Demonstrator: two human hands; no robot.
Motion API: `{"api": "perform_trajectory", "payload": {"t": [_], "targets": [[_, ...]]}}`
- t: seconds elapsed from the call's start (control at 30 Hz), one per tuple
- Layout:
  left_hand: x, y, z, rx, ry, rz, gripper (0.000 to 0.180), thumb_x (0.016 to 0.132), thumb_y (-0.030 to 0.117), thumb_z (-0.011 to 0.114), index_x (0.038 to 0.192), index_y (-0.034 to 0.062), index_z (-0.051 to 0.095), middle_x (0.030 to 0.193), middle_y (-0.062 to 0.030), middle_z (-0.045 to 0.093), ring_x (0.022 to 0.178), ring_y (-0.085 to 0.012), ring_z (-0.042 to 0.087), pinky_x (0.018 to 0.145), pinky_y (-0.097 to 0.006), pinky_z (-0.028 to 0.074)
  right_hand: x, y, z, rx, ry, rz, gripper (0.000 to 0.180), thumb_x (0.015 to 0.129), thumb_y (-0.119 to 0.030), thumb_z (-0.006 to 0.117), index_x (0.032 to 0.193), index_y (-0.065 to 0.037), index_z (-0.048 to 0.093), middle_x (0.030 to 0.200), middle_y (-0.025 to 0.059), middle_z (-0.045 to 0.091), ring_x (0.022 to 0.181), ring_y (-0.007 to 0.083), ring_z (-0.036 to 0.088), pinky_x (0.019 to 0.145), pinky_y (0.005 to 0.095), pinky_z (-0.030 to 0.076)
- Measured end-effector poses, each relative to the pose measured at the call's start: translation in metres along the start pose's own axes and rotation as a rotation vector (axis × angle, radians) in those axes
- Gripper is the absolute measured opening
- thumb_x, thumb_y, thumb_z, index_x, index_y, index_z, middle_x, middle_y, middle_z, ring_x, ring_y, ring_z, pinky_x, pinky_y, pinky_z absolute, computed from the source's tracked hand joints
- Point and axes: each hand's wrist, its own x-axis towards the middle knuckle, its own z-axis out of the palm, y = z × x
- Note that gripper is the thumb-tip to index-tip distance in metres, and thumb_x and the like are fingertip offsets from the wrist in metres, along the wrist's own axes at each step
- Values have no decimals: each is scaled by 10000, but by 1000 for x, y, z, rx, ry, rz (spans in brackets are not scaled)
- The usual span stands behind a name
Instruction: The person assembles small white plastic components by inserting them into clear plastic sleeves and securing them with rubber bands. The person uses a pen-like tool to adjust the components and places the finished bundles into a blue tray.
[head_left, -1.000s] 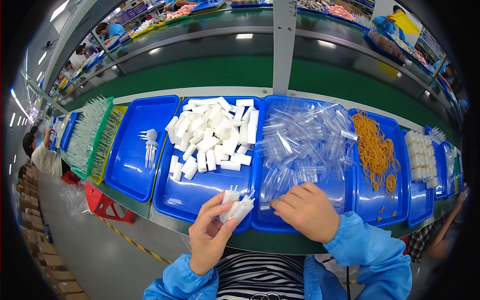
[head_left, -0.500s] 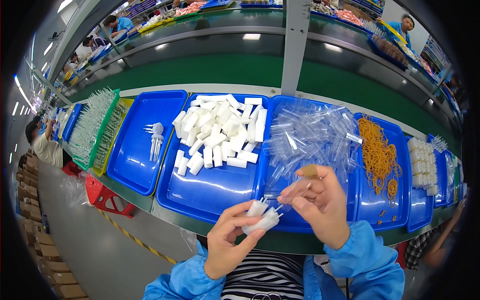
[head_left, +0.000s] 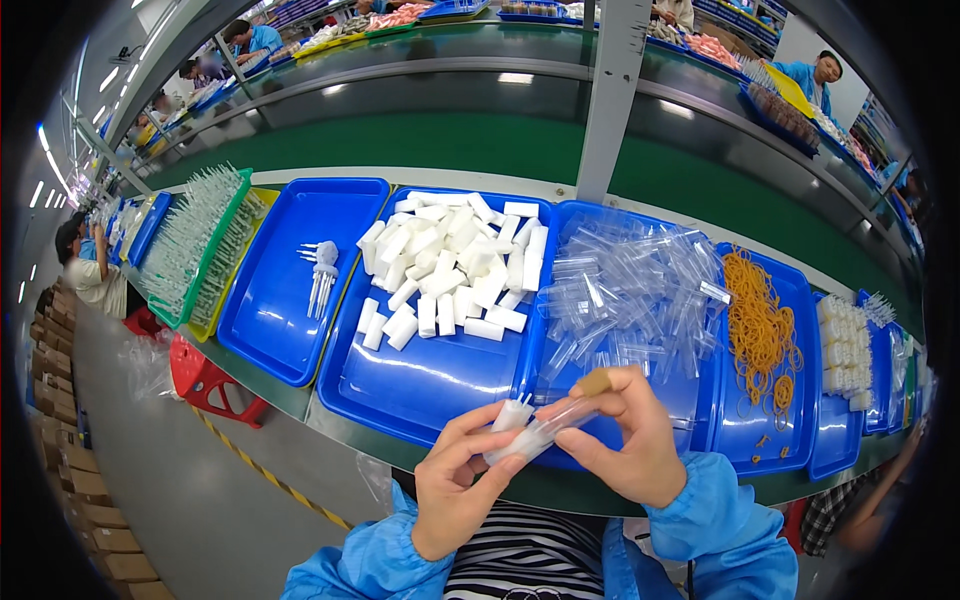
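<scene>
My left hand (head_left: 447, 492) is closed around two white cylindrical pieces (head_left: 511, 414) with thin prongs at their ends. Between the thumb and fingers of my right hand (head_left: 640, 440) is a clear plastic tube (head_left: 566, 420). Its left end reaches over the prong end of the nearer white piece; how far it goes on is hard to see. A tan covering (head_left: 594, 382) wraps one right fingertip. Beyond my hands lie a blue tray (head_left: 430, 385) of white cylinders (head_left: 445, 260) and another of loose clear tubes (head_left: 630, 285).
Orange rubber bands (head_left: 757, 320) fill a blue tray at right, beside stacked white parts (head_left: 845, 345). At left, a blue tray (head_left: 270, 280) holds a small pronged cluster (head_left: 321, 278); a green tray (head_left: 215, 255) holds thin spiky parts. A conveyor (head_left: 450, 140) runs behind; co-workers sit farther off.
My right hand has brought the clear tube leftward onto the end of the nearer white piece. My left hand keeps its hold. The view has shifted slightly.
</scene>
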Motion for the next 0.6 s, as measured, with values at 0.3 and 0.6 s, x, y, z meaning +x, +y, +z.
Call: {"api": "perform_trajectory", "payload": {"t": [0.3,0.6], "targets": [[0,-6,-4,21,10,35,256,864,-44,714,1118,-45,681,1356,-202,506,1194,-288,594,926,-349,571,4,3,0,-60,-49,-13,362,866,-48,742,1149,4,522,1081,139,674,1045,228,640,882,319,540],[1,-5,-7,147,-38,97,342,859,-96,677,1195,-36,653,1397,-207,456,1249,-307,546,989,-396,520,9,11,-9,-264,-83,-109,358,888,-73,733,1186,-5,547,1124,153,679,1106,211,648,1005,349,458]]}}
